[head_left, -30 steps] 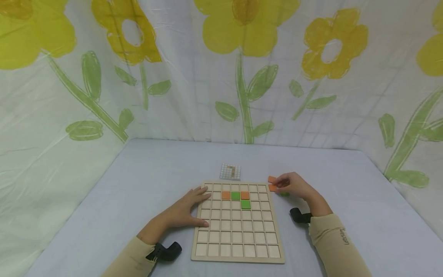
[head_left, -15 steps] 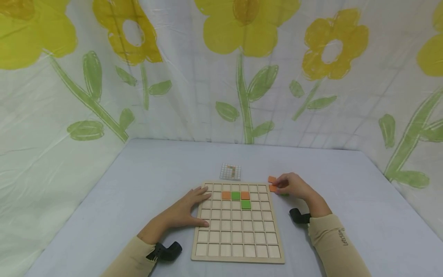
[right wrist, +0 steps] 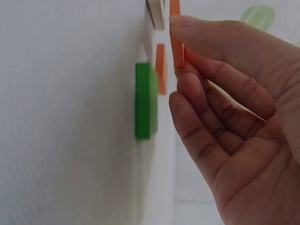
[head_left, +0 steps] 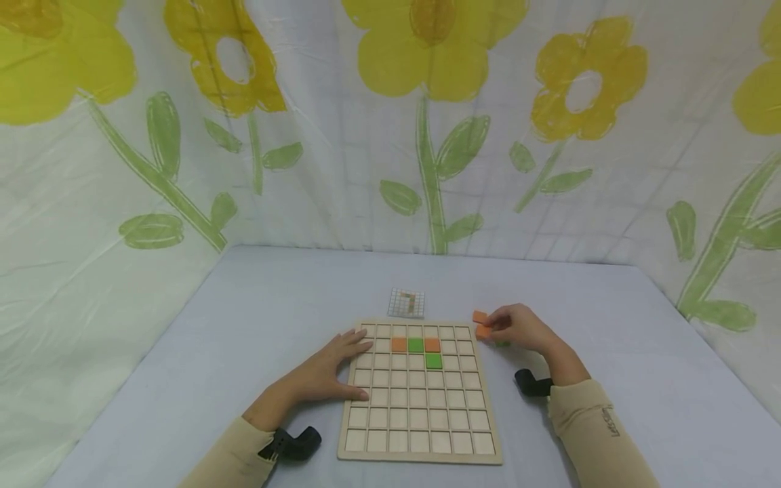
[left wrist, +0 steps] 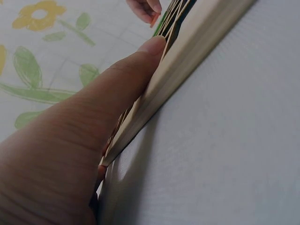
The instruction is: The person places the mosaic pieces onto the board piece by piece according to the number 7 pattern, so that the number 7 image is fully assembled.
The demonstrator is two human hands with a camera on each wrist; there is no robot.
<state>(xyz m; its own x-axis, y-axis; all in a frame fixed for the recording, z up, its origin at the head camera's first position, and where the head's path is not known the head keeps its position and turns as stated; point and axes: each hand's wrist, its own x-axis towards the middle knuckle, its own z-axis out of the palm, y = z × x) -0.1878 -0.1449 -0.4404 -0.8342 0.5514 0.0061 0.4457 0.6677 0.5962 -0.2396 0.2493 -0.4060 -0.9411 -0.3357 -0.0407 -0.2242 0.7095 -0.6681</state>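
My left hand (head_left: 323,369) rests on the left edge of a wooden grid board (head_left: 418,398), fingers and thumb spread. In the left wrist view its thumb lies on the board's rim (left wrist: 154,89). Just off the board's upper right corner, my right hand (head_left: 525,329) pinches an orange square tile (right wrist: 176,47) between thumb and fingers. The right wrist view shows that tile raised off the table. A green tile (right wrist: 146,101) and another orange tile (right wrist: 161,70) lie on the table near it. Orange tiles (head_left: 399,344) and green tiles (head_left: 433,360) sit in the grid's upper cells.
Behind the board lies a small card (head_left: 405,302) with a printed grid pattern. Everything stands on a white-covered table (head_left: 274,285). A flower-printed curtain (head_left: 329,169) hangs at the table's far edge.
The orange tile in my right hand has shifted slightly right and tilted, away from the board's corner. The left hand and the board have stayed put.
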